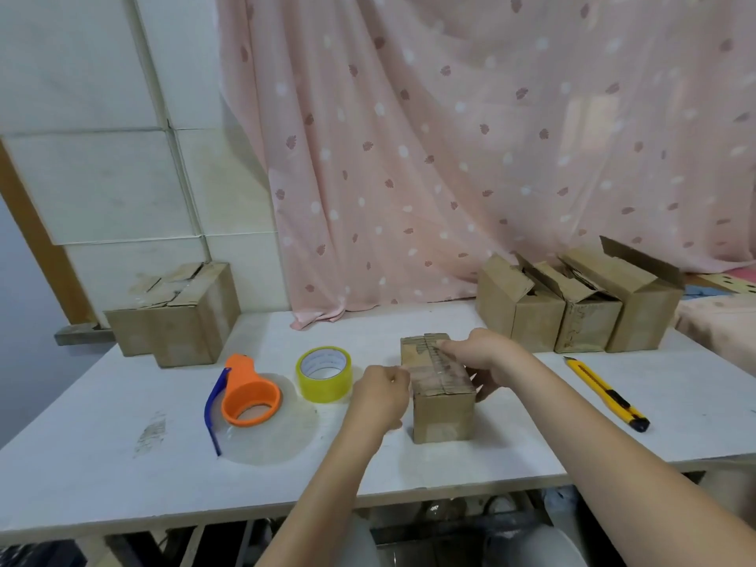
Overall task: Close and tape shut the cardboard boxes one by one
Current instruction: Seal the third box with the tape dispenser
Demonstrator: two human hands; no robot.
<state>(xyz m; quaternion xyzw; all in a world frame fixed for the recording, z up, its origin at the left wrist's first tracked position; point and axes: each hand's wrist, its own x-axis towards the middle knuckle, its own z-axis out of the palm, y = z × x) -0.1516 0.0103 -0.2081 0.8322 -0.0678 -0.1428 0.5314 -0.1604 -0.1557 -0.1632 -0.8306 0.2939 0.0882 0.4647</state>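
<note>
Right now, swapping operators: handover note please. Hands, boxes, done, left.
Left hand: fingers curled at the centre box's left edge, apparently pinching tape.
Right hand: resting on the box top.
Done: centre box flaps closed, tape across top; two boxes back left closed.
Left: three open boxes back right.
Yellow tape roll, orange dispenser, utility knife on table.

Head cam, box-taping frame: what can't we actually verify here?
- Head view: the far right side of the centre box is hidden behind the right hand.
- What the left hand pinches is hidden by its own curled fingers; the clear tape is too faint to trace.
- Contents of the three open boxes are hidden behind flaps.
- Under the table: blurred, cut off by the bottom edge.
</note>
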